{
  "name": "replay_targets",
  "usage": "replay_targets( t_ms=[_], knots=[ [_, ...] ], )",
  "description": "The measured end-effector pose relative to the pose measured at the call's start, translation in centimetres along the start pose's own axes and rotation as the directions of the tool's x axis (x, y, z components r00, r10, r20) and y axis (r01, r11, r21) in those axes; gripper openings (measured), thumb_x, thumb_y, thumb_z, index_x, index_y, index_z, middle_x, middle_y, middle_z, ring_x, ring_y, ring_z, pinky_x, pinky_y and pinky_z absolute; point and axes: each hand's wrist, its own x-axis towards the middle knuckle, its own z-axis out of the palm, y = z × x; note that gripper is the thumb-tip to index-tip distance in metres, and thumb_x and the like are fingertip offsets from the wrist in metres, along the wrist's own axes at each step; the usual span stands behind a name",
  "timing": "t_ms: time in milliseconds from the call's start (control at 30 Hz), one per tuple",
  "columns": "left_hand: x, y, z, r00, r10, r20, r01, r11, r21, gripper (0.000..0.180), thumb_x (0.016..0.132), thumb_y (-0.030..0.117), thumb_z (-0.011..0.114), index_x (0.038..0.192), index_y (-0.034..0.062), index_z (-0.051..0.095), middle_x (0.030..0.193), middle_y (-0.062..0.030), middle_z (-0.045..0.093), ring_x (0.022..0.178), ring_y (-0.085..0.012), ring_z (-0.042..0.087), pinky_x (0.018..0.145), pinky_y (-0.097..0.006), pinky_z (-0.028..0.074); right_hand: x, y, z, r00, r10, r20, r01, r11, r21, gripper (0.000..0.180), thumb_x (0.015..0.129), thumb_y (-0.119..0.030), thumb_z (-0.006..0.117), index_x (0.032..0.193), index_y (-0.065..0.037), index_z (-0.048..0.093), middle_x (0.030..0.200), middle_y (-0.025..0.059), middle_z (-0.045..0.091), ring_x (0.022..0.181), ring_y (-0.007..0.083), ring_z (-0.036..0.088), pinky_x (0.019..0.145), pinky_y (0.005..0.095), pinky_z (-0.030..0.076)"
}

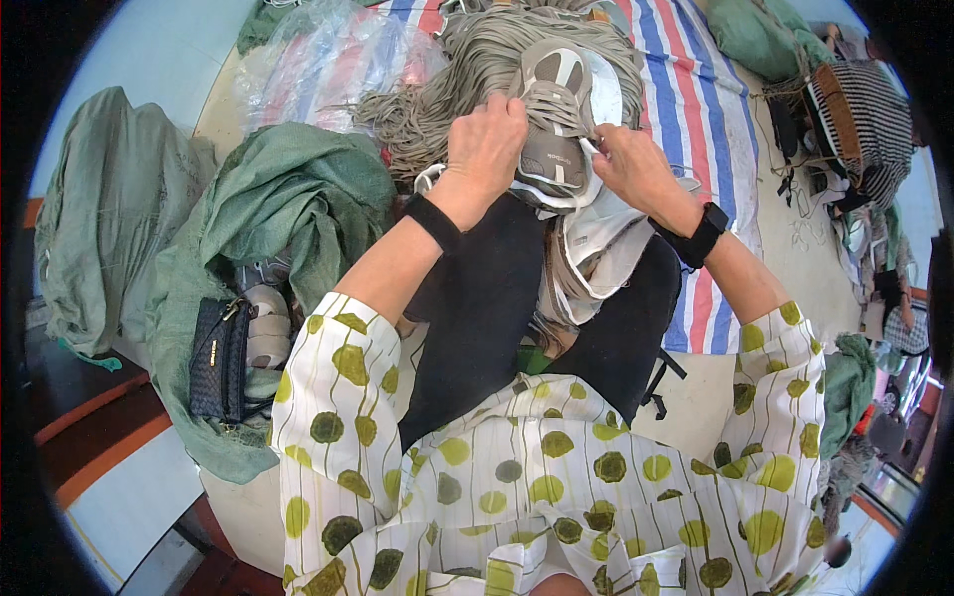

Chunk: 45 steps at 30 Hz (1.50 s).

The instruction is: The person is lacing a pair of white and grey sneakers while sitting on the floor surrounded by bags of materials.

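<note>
A taupe and white sneaker upper (553,159) lies over my lap, its toe pointing away from me. Taupe shoelace (555,107) crosses its front in several rows. At the left of these rows, my left hand (485,147) is closed in a pinch on the shoelace. On the other side my right hand (641,171) pinches at the lace's right end, against the white edge of the upper; its fingertips partly hide what they grip. More white and taupe uppers (596,248) lie between my black-clad thighs, below the one I hold.
A heap of loose taupe laces (467,60) spreads beyond the upper on a striped red, white and blue sheet (696,129). Clear plastic (318,65) lies at the far left. Green sacks (298,189) stand at my left, one holding shoes and a dark woven purse (221,358).
</note>
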Motion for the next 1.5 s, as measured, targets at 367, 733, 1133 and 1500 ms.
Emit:
replay_targets(
  t_ms=[367,733,1133,1500],
  knots=[
    [-0.6,1.5,-0.8,0.976,0.205,0.078,-0.203,0.979,-0.023,0.027,0.068,0.003,0.057,0.091,0.0086,0.046,0.076,-0.0097,0.05,0.075,-0.0267,0.057,0.055,-0.035,0.047,0.1,-2.3,0.5,0.985,-0.163,0.056,0.17,0.877,-0.45,0.014,0.07,-0.008,0.057,0.078,0.003,0.053,0.074,0.0181,0.058,0.066,0.0287,0.061,0.054,0.0375,0.048],
    [0.7,0.7,-0.9,0.825,0.564,0.032,-0.558,0.806,0.195,0.016,0.065,0.007,0.058,0.08,0.0059,0.054,0.08,-0.0065,0.051,0.078,-0.022,0.056,0.057,-0.034,0.043,-0.1,-1.5,0.6,0.998,-0.055,-0.026,0.049,0.979,-0.197,0.022,0.075,-0.02,0.058,0.076,0.0,0.051,0.062,0.0183,0.058,0.061,0.0341,0.06,0.053,0.042,0.047],
    [-0.2,4.7,0.6,0.848,-0.258,0.463,0.53,0.435,-0.728,0.038,0.076,0.011,0.048,0.111,-0.0043,0.045,0.071,-0.0128,0.057,0.059,-0.0191,0.059,0.056,-0.032,0.046,1.8,1.0,-0.2,0.984,0.158,0.08,-0.176,0.924,0.34,0.022,0.076,-0.019,0.054,0.078,0.002,0.059,0.061,0.015,0.06,0.056,0.0239,0.062,0.056,0.0345,0.048],
    [1.6,5.7,0.7,0.635,-0.293,0.715,0.751,0.018,-0.66,0.033,0.078,0.006,0.041,0.11,-0.0011,0.048,0.066,-0.0074,0.054,0.05,-0.0129,0.05,0.044,-0.028,0.047,2.4,2.3,0.4,0.963,0.22,0.157,-0.255,0.934,0.249,0.022,0.073,-0.022,0.053,0.072,0.0,0.059,0.053,0.0125,0.059,0.056,0.0239,0.062,0.06,0.0356,0.048]
  ],
)
